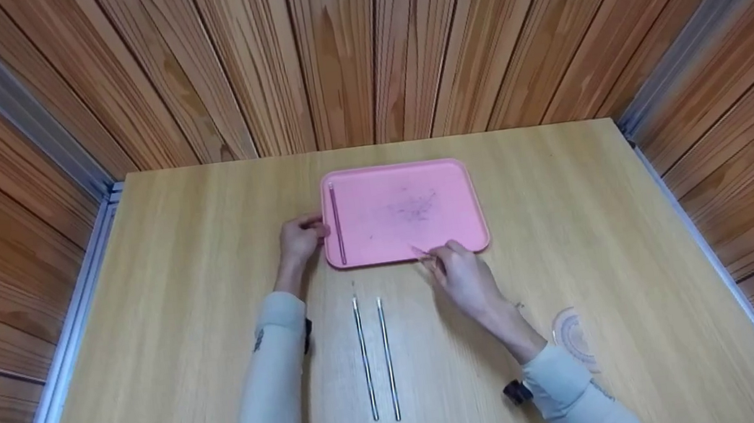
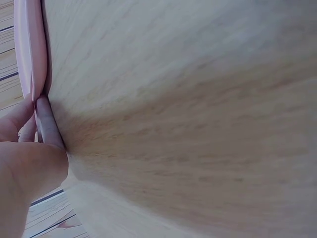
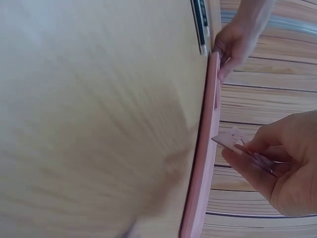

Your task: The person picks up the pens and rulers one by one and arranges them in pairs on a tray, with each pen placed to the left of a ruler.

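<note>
A pink tray (image 1: 388, 188) lies on the wooden table, with a slim pencil-like stick (image 1: 338, 224) along its left side. My left hand (image 1: 302, 236) pinches the tray's left rim; in the left wrist view the thumb and fingers (image 2: 47, 124) meet at that edge. Over the tray's front edge, toward its right, my right hand (image 1: 462, 273) holds a clear plastic set square (image 3: 230, 140) between thumb and fingers. One pointed corner sticks out toward the tray, while the rest is hidden in the hand.
Two dark pencils (image 1: 366, 358) lie side by side in front of the tray, pointing away from me. A clear protractor (image 1: 572, 339) rests near the right sleeve. Metal rails (image 1: 73, 339) and wooden panel walls (image 1: 341, 49) border the table.
</note>
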Demonstrator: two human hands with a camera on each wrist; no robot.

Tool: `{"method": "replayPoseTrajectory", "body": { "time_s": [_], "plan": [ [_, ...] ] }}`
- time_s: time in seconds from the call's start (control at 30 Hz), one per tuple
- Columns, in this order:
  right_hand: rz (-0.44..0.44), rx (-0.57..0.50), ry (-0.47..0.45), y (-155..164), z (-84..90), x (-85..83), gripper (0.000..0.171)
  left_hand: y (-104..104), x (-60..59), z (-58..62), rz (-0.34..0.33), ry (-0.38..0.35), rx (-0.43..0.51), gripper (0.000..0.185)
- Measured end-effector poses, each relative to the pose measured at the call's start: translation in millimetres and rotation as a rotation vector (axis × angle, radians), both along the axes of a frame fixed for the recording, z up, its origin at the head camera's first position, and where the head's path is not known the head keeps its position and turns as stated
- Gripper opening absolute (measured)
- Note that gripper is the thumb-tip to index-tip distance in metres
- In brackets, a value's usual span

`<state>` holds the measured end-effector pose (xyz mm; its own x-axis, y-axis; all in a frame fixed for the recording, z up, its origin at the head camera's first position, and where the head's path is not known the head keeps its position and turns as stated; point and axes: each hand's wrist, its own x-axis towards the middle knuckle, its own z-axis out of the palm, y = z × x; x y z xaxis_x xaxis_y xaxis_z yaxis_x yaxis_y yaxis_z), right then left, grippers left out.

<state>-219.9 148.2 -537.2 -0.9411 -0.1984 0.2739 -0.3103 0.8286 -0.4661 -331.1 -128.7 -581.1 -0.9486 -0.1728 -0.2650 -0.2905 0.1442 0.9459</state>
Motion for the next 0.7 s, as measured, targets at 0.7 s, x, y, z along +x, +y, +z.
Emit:
{"method": "replayPoseTrajectory", "body": {
  "time_s": [0.7],
  "plan": [
    [-0.002, -0.047, -0.091, -36, 7.6, -66.4, 0.021, 0, -0.6, 1.5, -0.009, -0.021, -0.038, 0.035]
  ]
}}
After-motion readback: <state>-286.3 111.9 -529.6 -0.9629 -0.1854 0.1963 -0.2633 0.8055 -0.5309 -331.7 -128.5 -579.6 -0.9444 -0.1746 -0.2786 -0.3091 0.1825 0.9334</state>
